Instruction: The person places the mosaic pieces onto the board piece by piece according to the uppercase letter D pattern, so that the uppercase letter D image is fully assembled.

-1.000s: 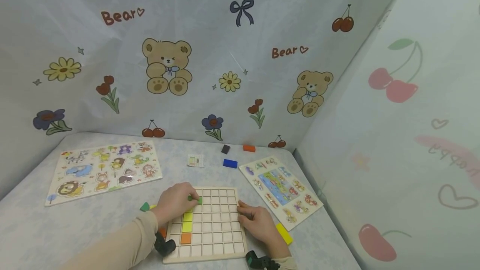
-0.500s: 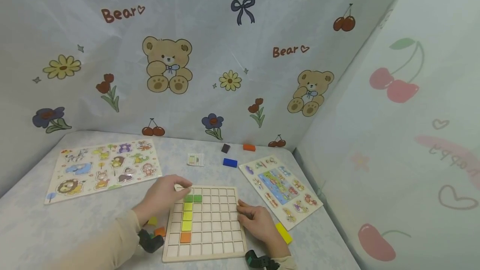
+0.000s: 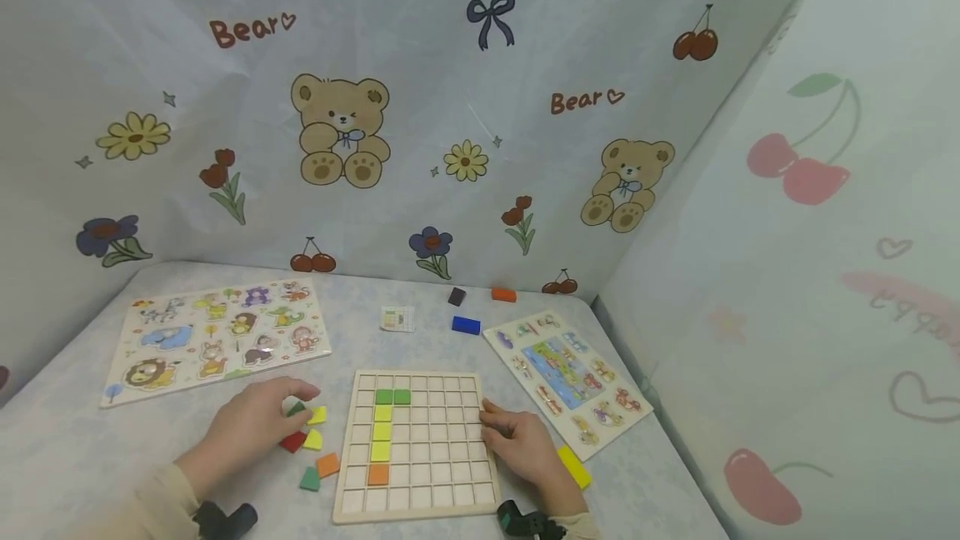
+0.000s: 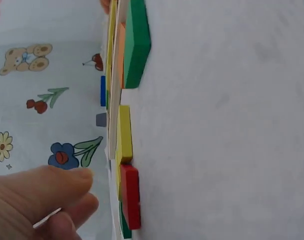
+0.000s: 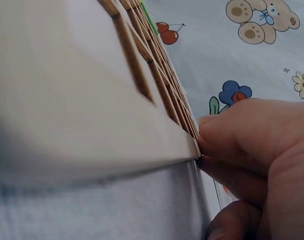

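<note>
A wooden grid board (image 3: 442, 450) lies on the table in the head view. Two green tiles (image 3: 393, 397), a column of yellow tiles (image 3: 382, 432) and an orange tile (image 3: 378, 474) sit in its cells. My right hand (image 3: 527, 448) pinches the board's right edge between thumb and fingers, which the right wrist view shows up close. Left of the board, my left hand (image 3: 251, 422) hovers by loose pieces, its fingers relaxed and holding nothing. Near its fingertips are a red piece (image 4: 131, 197), yellow pieces (image 3: 317, 415) and a partly hidden green piece (image 3: 296, 409).
A loose orange piece (image 3: 327, 465) and a green piece (image 3: 310, 479) lie beside the board. Two picture puzzles (image 3: 217, 373) (image 3: 570, 382) flank it. Behind are a small card (image 3: 397, 319) and blue (image 3: 466, 325), black (image 3: 457, 297) and orange (image 3: 503, 295) blocks; a yellow block (image 3: 573, 467) lies right.
My left hand has let go of a green tile in the board's upper left and moved left and down to the loose pieces. My right hand stays at the board's edge.
</note>
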Demonstrator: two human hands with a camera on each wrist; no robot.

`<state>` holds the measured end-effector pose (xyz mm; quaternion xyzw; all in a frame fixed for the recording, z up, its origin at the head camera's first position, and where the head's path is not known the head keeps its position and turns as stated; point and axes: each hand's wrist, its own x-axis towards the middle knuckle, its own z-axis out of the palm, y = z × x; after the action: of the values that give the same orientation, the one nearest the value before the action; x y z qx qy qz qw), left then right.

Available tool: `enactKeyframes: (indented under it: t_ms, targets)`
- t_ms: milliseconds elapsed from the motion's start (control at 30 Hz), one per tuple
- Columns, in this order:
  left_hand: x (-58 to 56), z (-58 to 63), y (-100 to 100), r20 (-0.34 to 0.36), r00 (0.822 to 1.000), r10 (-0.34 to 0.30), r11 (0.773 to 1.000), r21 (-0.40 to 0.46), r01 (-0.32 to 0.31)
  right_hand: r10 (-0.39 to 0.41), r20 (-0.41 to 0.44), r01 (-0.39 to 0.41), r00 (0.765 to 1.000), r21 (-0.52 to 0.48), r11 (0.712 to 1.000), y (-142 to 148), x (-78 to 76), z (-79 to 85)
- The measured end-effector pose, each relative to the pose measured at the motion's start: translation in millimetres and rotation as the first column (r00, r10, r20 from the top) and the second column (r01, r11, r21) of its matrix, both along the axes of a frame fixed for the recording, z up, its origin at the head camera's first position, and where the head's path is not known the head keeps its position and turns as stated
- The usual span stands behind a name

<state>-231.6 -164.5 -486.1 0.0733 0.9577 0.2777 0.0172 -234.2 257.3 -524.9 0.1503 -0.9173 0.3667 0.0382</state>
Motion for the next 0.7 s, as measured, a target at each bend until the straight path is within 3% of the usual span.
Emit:
enactKeyframes:
  t_ms: [367, 700]
  targets:
    - [-4.6, -12.2, 5, 0.011, 1.000, -0.021, 0.998, -0.052, 0.021, 0.003, 0.026, -0.003, 1.000, -0.007, 1.000, 1, -0.7, -2.4]
    - [-7.8, -10.8, 3, -0.018, 0.999, -0.050, 0.995, -0.092, 0.048, 0.009, 0.022, -0.009, 1.000, -0.012, 1.000, 1, 0.6, 0.0]
